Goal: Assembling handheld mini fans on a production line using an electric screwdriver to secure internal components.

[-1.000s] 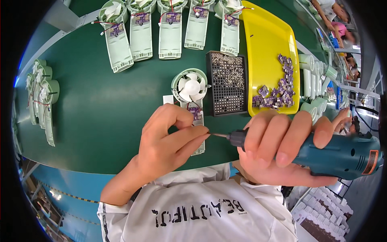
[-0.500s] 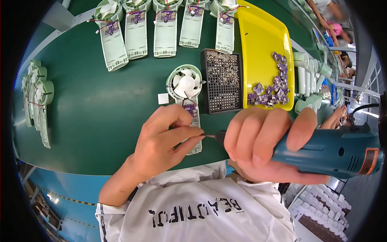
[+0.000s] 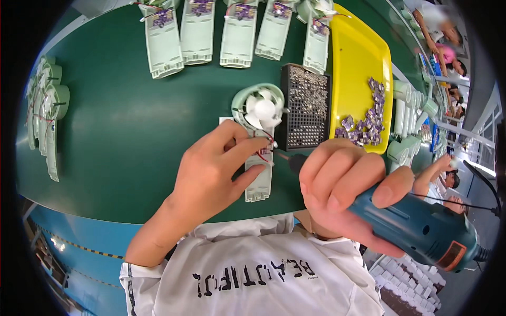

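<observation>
A pale green fan housing (image 3: 259,184) lies face up on the table in front of me, its white fan blades (image 3: 263,109) at the far end. My left hand (image 3: 208,166) reaches over it with thumb and index finger apart. The index fingertip touches the area of the red and black wires (image 3: 271,139) and the purple circuit board, which the fingers partly hide. My right hand (image 3: 348,189) is wrapped round a teal electric screwdriver (image 3: 416,224). Its bit (image 3: 282,155) points left at the board's right edge; whether it touches is unclear.
A black perforated screw tray (image 3: 295,139) stands right of the fan, beside a yellow tray (image 3: 358,58) with purple circuit boards (image 3: 363,126). Several open housings (image 3: 238,47) line the far side. More fan parts (image 3: 47,116) sit at left. Other people (image 3: 443,26) work at right.
My left thumb and index finger have parted from their pinch at the screwdriver bit. The bit has moved away from me toward the board, and the screwdriver's rear has dropped. The view has shifted.
</observation>
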`<state>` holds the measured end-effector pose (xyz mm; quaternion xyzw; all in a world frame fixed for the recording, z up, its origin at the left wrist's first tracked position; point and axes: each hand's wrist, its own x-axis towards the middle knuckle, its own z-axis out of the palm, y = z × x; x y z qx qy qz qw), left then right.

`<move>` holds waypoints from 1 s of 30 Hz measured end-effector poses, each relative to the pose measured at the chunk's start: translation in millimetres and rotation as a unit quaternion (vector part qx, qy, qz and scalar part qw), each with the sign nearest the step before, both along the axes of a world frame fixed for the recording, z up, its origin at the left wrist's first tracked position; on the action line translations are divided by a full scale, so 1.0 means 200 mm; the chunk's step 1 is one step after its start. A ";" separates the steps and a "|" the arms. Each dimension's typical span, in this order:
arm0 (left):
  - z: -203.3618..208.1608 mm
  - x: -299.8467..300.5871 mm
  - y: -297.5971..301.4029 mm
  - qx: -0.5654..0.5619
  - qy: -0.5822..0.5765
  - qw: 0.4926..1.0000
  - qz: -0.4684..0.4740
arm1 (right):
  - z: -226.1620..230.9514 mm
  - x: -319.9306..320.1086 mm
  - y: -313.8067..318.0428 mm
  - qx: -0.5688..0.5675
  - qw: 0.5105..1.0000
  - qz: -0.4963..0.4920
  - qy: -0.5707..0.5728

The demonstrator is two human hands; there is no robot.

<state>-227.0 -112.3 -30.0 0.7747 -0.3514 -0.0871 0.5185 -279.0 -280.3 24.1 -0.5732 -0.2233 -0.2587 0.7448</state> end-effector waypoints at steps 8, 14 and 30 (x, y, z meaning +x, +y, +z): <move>-0.03 -0.02 -0.01 -0.012 0.025 0.999 0.021 | -0.06 -0.01 0.02 0.003 1.000 -0.012 -0.008; -0.04 -0.03 -0.02 -0.016 0.035 0.999 0.032 | -0.09 -0.01 0.05 -0.008 1.000 -0.023 0.006; 0.05 -0.05 -0.03 -0.072 0.192 0.977 0.057 | -0.14 0.01 0.08 0.038 0.999 -0.018 -0.002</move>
